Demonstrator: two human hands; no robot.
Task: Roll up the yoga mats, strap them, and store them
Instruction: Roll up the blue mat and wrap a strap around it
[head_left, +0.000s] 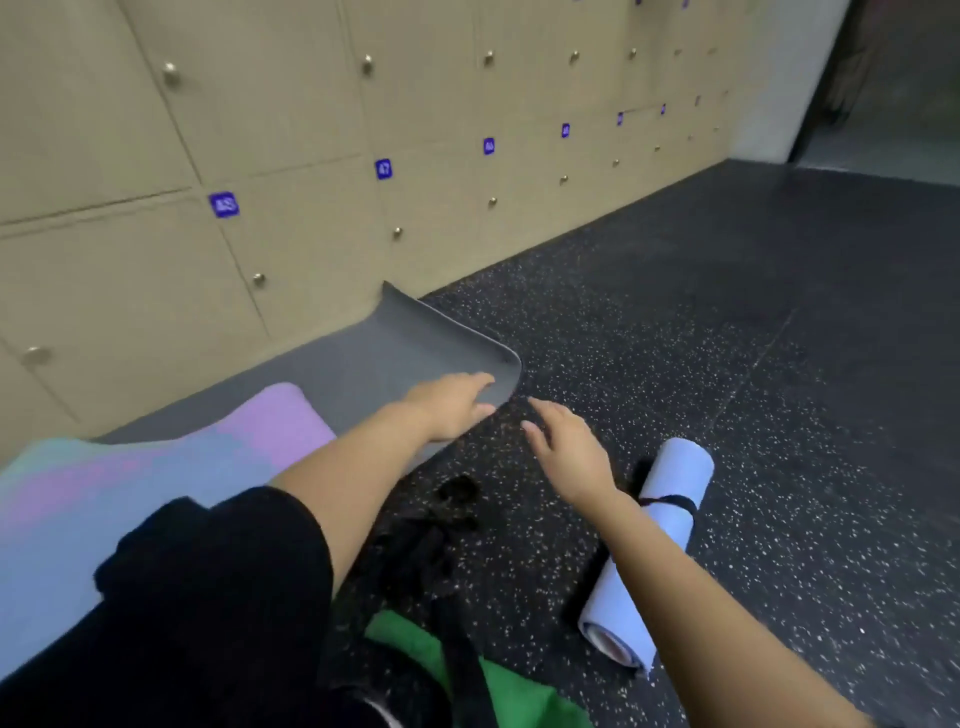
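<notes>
A grey yoga mat (363, 358) lies flat along the lockers, its far end curled upward. My left hand (449, 405) reaches over its near corner with fingers straight, holding nothing. My right hand (566, 447) hovers just right of it above the floor, fingers relaxed and empty. A pastel purple-and-blue mat (130, 483) lies flat at the left, overlapping the grey one. A pale blue mat (649, 551) lies rolled on the floor at the right, with a black strap (670, 501) round it. Loose black straps (431, 540) lie between my arms.
Beige lockers (291, 156) with round knobs and blue number tags line the wall on the left. The dark speckled floor (753, 322) stretches to the right and back. A green mat (519, 696) shows at the bottom edge. My black-clad knee (208, 597) is at lower left.
</notes>
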